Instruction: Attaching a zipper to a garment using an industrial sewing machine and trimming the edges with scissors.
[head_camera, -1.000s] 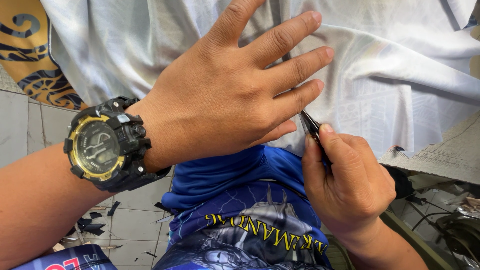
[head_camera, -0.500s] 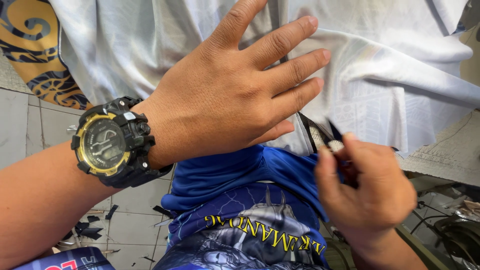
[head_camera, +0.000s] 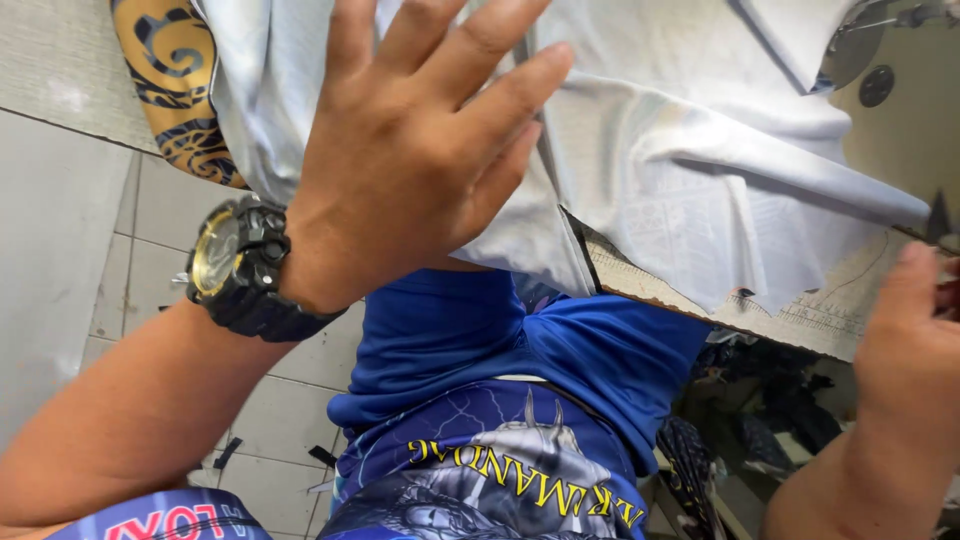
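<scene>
My left hand (head_camera: 410, 160) lies flat, fingers spread, on a white fabric (head_camera: 700, 170) draped over the table edge. A black and gold wristwatch (head_camera: 240, 265) sits on that wrist. My right hand (head_camera: 915, 340) is at the right border, partly cut off and clear of the fabric. It grips a small dark pointed cutting tool, and only the tool's tip (head_camera: 940, 215) shows above the fingers. A short slit or dark seam line (head_camera: 580, 245) runs in the fabric's lower edge just right of my left hand.
The worn table edge (head_camera: 800, 315) shows below the fabric. Blue printed clothing (head_camera: 500, 400) covers my lap. A gold and black patterned cloth (head_camera: 175, 90) hangs at the upper left over a tiled floor (head_camera: 120, 250) with dark scraps. Metal machine parts (head_camera: 865, 50) are at the top right.
My right hand has pulled away from the fabric edge to the right with the cutting tool. My left hand stays pressed on the fabric, and the view has swung closer.
</scene>
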